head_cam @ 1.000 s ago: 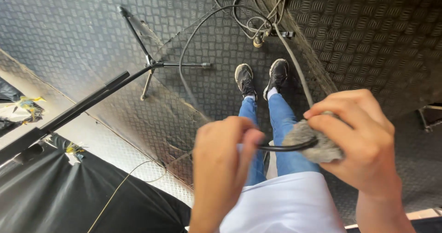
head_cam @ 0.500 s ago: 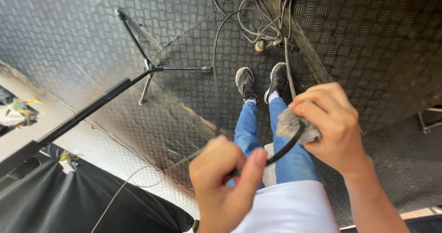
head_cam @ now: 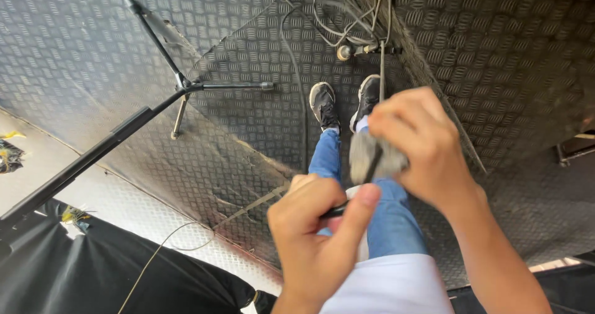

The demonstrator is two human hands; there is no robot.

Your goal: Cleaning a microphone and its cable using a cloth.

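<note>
Two hands: left hand (head_cam: 316, 239) pinches one black cable (head_cam: 370, 165), right hand (head_cam: 421, 143) one grey cloth (head_cam: 362, 156).

stand (head_cam: 180, 91) left of shoes (head_cam: 344, 103), cable coil (head_cam: 353, 16) beyond them

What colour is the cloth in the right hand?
Grey cloth, wrapped around the black cable; head view.

Left hand (head_cam: 316, 233): closed in a loose fist, thumb extended and pressed against the thin black cable (head_cam: 334, 211), pinching it just below and to the left of the grey cloth (head_cam: 372, 158). Right hand (head_cam: 424, 146): fingers curled over the cloth, clamping it around the cable, forearm running down to the lower right. Both hands sit close together, the right slightly higher than the left.
</note>
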